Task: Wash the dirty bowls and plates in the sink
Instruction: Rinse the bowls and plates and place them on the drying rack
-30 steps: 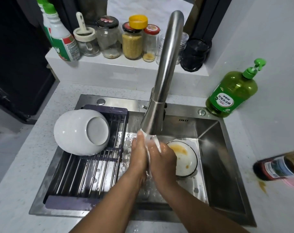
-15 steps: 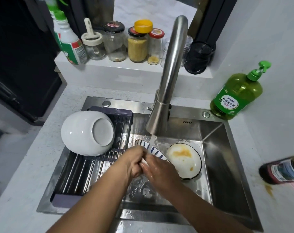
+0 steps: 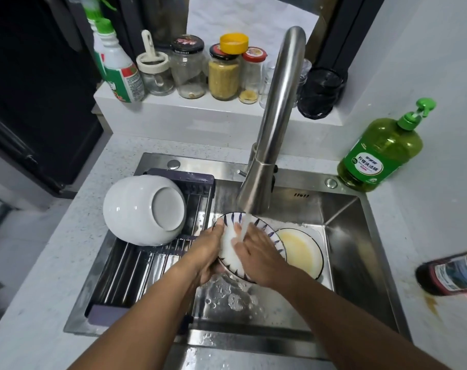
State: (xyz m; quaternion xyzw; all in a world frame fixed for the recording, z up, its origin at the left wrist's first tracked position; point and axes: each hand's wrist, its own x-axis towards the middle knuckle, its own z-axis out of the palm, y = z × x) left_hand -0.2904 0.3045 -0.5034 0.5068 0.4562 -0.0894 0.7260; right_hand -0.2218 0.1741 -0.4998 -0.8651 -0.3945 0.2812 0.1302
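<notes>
Fingers (image 3: 216, 236) of the left hand (image 3: 207, 252) curl round the wet plate (image 3: 264, 228), the right hand (image 3: 256, 252) apparently flat inside; it could slip onto the dish (image 3: 301, 249).

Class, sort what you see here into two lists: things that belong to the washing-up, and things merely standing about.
In the job: left hand, right hand, striped plate, dirty plate, white bowl, tap, sink, rack, green soap bottle.

Standing about: jars, spray bottle, dark bottle.
</notes>
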